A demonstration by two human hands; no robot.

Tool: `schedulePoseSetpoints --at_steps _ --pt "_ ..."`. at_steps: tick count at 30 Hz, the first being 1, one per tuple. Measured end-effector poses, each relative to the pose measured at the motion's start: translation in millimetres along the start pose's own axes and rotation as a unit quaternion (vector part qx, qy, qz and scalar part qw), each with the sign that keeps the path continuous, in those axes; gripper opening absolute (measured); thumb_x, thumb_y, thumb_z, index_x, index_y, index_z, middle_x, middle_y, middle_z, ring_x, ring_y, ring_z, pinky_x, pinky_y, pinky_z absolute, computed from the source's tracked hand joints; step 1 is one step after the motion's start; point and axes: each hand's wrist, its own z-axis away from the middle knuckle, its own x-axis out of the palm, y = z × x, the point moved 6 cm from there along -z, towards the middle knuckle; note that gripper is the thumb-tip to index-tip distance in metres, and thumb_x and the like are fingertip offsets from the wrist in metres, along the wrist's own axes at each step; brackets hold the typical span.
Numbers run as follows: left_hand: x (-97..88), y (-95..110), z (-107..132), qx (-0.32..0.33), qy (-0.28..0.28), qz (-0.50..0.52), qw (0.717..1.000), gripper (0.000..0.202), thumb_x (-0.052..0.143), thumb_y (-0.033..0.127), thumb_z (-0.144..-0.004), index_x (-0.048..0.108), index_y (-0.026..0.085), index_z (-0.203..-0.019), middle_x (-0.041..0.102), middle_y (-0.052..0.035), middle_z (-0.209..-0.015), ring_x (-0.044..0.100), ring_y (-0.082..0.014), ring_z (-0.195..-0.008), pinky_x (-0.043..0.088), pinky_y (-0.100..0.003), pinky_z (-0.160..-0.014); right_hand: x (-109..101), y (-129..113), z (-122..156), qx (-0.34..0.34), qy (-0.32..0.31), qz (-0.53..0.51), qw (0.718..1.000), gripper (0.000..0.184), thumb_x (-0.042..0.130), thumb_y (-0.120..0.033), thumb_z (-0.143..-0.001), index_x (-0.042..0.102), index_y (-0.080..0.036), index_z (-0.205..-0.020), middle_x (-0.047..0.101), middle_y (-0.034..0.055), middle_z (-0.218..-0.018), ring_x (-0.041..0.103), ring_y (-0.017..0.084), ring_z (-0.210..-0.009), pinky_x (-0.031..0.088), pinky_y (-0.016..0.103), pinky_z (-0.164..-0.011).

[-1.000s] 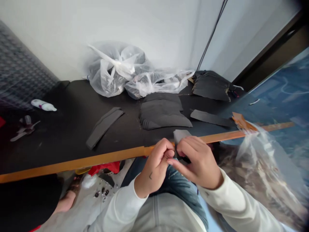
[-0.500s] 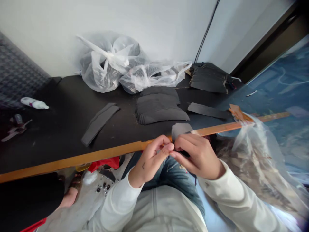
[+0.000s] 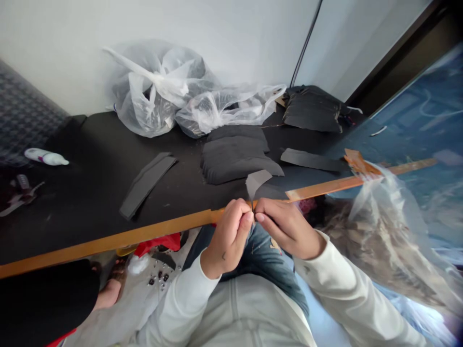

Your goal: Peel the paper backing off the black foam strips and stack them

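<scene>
My left hand (image 3: 230,236) and my right hand (image 3: 287,229) meet at the fingertips just below the table's front edge. Between them they pinch a small grey foam piece (image 3: 257,182), which sticks up and tilts over the black tabletop. Its lower part is hidden by my fingers. Beyond the hands lies a stack of dark foam cut pieces (image 3: 237,159), apart from my fingers. A dark strip (image 3: 311,160) lies to the right of the stack, and another strip (image 3: 146,185) lies to its left.
The black table (image 3: 90,193) has a wooden orange edge (image 3: 144,229). Clear plastic bags (image 3: 148,91) and a dark stack (image 3: 313,110) stand along the wall. A white bottle (image 3: 45,156) lies left. A plastic bag (image 3: 394,226) hangs right. Small dark parts (image 3: 159,278) lie below.
My hands have drawn closer together. The grey piece has tilted and now stands higher, with less of it covered. The whole view has shifted slightly.
</scene>
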Motion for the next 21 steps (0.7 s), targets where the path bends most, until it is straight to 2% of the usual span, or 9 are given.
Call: schedulePoseSetpoints --at_steps 4,7,9,11,13,15,17,18,21 --pt "-0.4 -13 1 -0.045 0.016 0.079 0.996 0.03 0.033 0.041 -0.104 0.041 0.022 -0.083 0.042 0.0004 -0.079 0.041 -0.0149 -0.073 0.038 -0.029 -0.071 -5 4 1 0.011 0.022 0.009 1.0 0.022 0.043 -0.024 -0.098 0.049 -0.022 -0.077 0.051 -0.0026 -0.065 0.046 0.01 -0.057 0.034 0.024 -0.055" --pt "-5.6 -20 2 -0.085 0.068 0.184 0.977 0.033 0.044 0.047 -0.1 0.041 0.022 -0.079 0.044 0.0019 -0.075 0.043 -0.0131 -0.069 0.04 -0.026 -0.068 -13 23 3 0.099 0.102 -0.102 0.985 0.027 0.046 -0.033 -0.098 0.046 -0.023 -0.073 0.046 -0.0037 -0.061 0.041 0.011 -0.052 0.032 0.025 -0.051" --pt "-10.6 -23 4 -0.125 0.102 0.316 0.935 0.035 0.053 0.049 -0.094 0.041 0.022 -0.076 0.044 0.0035 -0.069 0.044 -0.0116 -0.064 0.042 -0.024 -0.061 -18 38 3 0.162 0.159 -0.245 0.942 0.033 0.047 -0.043 -0.097 0.041 -0.024 -0.07 0.037 -0.0061 -0.056 0.035 0.011 -0.046 0.032 0.025 -0.047" --pt "-17.1 -26 6 -0.174 0.142 0.445 0.867 0.033 0.061 0.047 -0.088 0.044 0.022 -0.077 0.042 0.0055 -0.064 0.04 -0.0089 -0.056 0.041 -0.018 -0.05 -23 48 1 0.186 0.208 -0.368 0.887 0.04 0.049 -0.051 -0.093 0.035 -0.025 -0.067 0.026 -0.0087 -0.051 0.025 0.01 -0.04 0.033 0.026 -0.044" --pt "-26.4 -26 10 -0.196 0.187 0.524 0.807 0.025 0.068 0.041 -0.083 0.051 0.022 -0.08 0.042 0.0072 -0.062 0.035 -0.0058 -0.05 0.037 -0.01 -0.043 -32 53 -1 0.179 0.254 -0.419 0.853 0.045 0.051 -0.055 -0.09 0.03 -0.025 -0.063 0.015 -0.0096 -0.048 0.018 0.011 -0.039 0.034 0.026 -0.044" --pt "-37.1 -24 13 -0.169 0.213 0.568 0.777 0.018 0.073 0.034 -0.079 0.058 0.023 -0.084 0.046 0.0085 -0.06 0.031 -0.0034 -0.045 0.035 -0.005 -0.04 -44 57 0 0.158 0.306 -0.419 0.84 0.047 0.05 -0.054 -0.09 0.026 -0.025 -0.062 0.008 -0.009 -0.048 0.014 0.012 -0.039 0.032 0.025 -0.043" --pt "-48.3 -23 19 -0.121 0.225 0.579 0.775 0.014 0.073 0.032 -0.079 0.063 0.024 -0.085 0.049 0.0099 -0.058 0.023 -0.0023 -0.039 0.032 -0.004 -0.036 -55 62 4 0.133 0.35 -0.402 0.836 0.046 0.046 -0.051 -0.093 0.029 -0.024 -0.061 0.006 -0.0081 -0.048 0.012 0.012 -0.04 0.029 0.024 -0.041" --pt "-54.5 -24 24 -0.099 0.229 0.564 0.787 0.012 0.071 0.034 -0.081 0.063 0.025 -0.083 0.049 0.0106 -0.056 0.018 -0.0025 -0.036 0.031 -0.005 -0.034 -59 65 5 0.121 0.355 -0.391 0.84 0.045 0.045 -0.052 -0.094 0.033 -0.025 -0.06 0.009 -0.008 -0.046 0.014 0.012 -0.039 0.029 0.024 -0.041" --pt "-71.1 -27 43 -0.087 0.17 0.409 0.892 0.037 0.059 0.062 -0.083 0.063 0.028 -0.069 0.039 0.0088 -0.042 0.019 -0.0048 -0.03 0.035 -0.013 -0.032 -59 72 3 0.115 0.292 -0.362 0.878 0.047 0.047 -0.067 -0.089 0.05 -0.027 -0.064 0.028 -0.0073 -0.043 0.03 0.013 -0.039 0.035 0.026 -0.043"
